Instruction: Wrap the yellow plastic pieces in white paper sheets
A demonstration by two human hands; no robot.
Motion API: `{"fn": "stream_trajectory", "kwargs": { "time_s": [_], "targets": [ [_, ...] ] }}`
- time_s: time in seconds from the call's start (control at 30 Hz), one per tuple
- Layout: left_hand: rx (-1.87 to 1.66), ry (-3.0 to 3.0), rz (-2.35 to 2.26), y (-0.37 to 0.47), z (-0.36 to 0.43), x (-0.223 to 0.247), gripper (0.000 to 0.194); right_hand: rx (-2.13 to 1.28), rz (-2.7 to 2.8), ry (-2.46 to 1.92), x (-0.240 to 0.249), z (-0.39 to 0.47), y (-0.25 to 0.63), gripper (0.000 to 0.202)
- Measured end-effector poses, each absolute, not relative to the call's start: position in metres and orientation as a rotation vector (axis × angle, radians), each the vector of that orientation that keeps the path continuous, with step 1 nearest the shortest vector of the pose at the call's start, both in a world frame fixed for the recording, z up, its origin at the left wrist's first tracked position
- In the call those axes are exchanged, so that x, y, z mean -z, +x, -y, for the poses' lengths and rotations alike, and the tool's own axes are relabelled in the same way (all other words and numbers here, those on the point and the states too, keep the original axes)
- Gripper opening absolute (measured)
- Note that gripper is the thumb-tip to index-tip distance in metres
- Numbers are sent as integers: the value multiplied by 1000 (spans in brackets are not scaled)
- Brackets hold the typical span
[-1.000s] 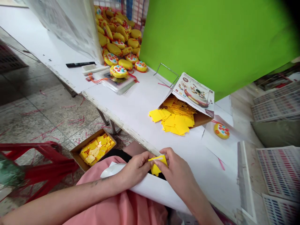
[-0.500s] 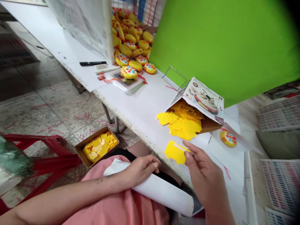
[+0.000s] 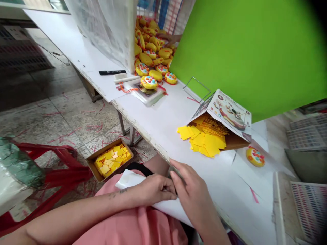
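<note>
Yellow cards (image 3: 206, 141) lie packed in a printed box (image 3: 231, 110) tipped on its side by the table's right part, spilling from its mouth onto the white table (image 3: 153, 115) toward the near edge. The box's top bears a product picture, small icons and a line of lettering too blurred to read.

Below the near edge, the right hand (image 3: 195, 190) has its thumb and forefinger parted; its other fingers are hidden. The left hand (image 3: 158, 189), just beside it, rests with fingers curled over a white sheet (image 3: 129, 178) on the lap; I cannot tell whether they grip anything.

A carton (image 3: 92, 171) of yellow pieces sits on the floor under that edge. Toward the table's right edge lies one yellow toy (image 3: 254, 156) with coloured dots; behind the box, a wire stand (image 3: 196, 89) leans near a green panel (image 3: 242, 51). Farther left, a dotted toy (image 3: 149, 82) tops some clear packets (image 3: 150, 97), near a black marker (image 3: 112, 72) with illegible pale lettering. Beyond, a co-worker's hand (image 3: 170, 38) reaches over a heap of toys (image 3: 153, 59).
</note>
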State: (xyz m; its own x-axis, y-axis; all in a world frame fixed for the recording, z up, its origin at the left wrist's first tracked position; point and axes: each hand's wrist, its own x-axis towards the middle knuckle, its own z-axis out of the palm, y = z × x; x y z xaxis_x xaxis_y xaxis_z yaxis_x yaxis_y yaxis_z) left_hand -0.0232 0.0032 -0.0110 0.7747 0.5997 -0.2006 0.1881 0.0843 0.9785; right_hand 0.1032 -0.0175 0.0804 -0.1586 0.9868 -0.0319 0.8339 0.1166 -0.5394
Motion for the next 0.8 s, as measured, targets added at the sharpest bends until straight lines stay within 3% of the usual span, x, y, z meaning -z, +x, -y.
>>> {"fn": "stream_trajectory", "kwargs": {
  "time_s": [0.23, 0.5, 0.8],
  "targets": [
    [-462, 1446, -671, -15, -12, -4, 25, -549, 2104, -2061, -76, 67, 165, 29],
    [-381, 2103, -670, -15, -19, -26, 23, -645, 2012, -2098, -76, 77, 186, 24],
    [-369, 1960, -703, -3, -16, -19, 24, -494, 2060, -1919, -56, 72, 174, 23]
  ]
}}
